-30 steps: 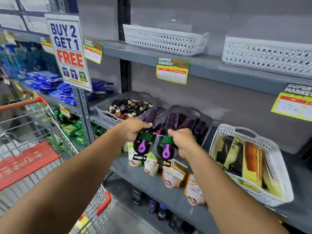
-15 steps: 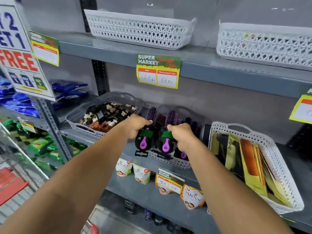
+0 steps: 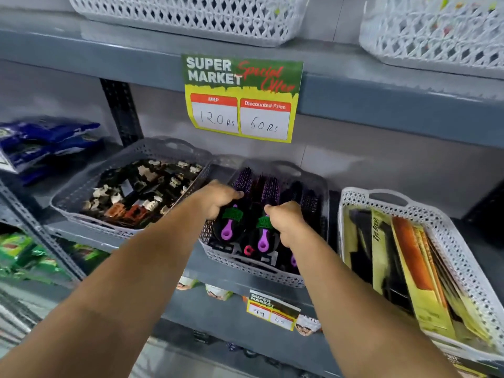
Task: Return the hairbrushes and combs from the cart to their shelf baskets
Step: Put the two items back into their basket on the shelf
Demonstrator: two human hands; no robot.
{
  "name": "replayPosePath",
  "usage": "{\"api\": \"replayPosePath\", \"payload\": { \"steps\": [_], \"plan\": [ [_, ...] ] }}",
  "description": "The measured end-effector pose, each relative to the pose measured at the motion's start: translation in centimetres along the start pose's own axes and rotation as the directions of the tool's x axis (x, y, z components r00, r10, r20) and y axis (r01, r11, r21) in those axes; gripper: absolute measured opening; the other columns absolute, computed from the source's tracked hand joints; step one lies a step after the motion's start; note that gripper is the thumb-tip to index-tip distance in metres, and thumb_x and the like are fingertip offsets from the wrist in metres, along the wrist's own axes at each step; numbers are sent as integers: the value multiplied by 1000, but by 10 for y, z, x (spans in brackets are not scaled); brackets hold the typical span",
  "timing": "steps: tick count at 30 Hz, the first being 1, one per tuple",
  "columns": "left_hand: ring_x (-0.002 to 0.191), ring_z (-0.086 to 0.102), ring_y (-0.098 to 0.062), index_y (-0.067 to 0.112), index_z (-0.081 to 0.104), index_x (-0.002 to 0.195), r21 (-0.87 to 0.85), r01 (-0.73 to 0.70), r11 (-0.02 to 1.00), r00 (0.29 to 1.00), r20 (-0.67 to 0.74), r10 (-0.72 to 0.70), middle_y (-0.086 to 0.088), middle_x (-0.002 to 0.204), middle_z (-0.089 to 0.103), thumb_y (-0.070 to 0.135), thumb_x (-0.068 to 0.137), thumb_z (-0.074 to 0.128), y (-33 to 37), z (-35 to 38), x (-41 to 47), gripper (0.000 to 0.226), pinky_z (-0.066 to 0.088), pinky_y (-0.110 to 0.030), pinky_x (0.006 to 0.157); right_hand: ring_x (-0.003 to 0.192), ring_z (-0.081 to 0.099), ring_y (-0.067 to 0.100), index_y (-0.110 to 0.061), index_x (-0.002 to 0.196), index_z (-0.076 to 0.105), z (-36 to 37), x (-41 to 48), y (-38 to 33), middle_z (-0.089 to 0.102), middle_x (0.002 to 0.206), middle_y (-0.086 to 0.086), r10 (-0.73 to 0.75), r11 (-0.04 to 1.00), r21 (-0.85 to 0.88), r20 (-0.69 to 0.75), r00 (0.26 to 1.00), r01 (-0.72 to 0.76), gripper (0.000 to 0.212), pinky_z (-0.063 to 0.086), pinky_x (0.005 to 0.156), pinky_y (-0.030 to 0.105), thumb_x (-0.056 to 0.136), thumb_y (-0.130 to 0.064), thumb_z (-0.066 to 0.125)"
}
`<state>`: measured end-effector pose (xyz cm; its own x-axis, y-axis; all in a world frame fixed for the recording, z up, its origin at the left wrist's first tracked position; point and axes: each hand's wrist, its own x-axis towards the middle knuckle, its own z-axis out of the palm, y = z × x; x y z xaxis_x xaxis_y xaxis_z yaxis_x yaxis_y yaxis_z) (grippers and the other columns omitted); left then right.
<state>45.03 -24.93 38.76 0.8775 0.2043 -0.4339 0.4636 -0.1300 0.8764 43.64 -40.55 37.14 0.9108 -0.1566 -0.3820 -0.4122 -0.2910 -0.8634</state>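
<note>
Head view: left hand [image 3: 218, 199] closed on one round brush [image 3: 236, 207], right hand [image 3: 286, 222] closed on another brush [image 3: 266, 211], both over the middle grey basket [image 3: 253, 271], purple handles toward the camera. More brushes lying inside. Left: grey basket of clips [image 3: 81, 197]. Right: white basket [image 3: 463, 257] with packaged combs [image 3: 414, 268]. Above: price tag [image 3: 241, 98] on shelf edge [image 3: 381, 110].
</note>
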Motion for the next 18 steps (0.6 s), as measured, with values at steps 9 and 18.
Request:
{"api": "replayPosePath", "payload": {
  "steps": [9,18],
  "plan": [
    [92,70,-33,-3,62,116,101,39,994,999,29,-42,-21,107,70,10,88,66,-11,15,10,31,56,-45,87,93,57,30,-2,113,49,19,7,12,52,106,16,-17,998,-61,-72,997,12,32,39,66,29,89,-19,61],
    [86,68,-30,-5,64,104,199,-90,976,996,40,84,-18,94,69,11,89,65,-21,16,12,22,57,-39,84,65,55,18,-13,100,61,16,2,20,67,98,6,-56,985,-172,-155,986,29,32,35,51,24,80,-38,64]
  ]
}}
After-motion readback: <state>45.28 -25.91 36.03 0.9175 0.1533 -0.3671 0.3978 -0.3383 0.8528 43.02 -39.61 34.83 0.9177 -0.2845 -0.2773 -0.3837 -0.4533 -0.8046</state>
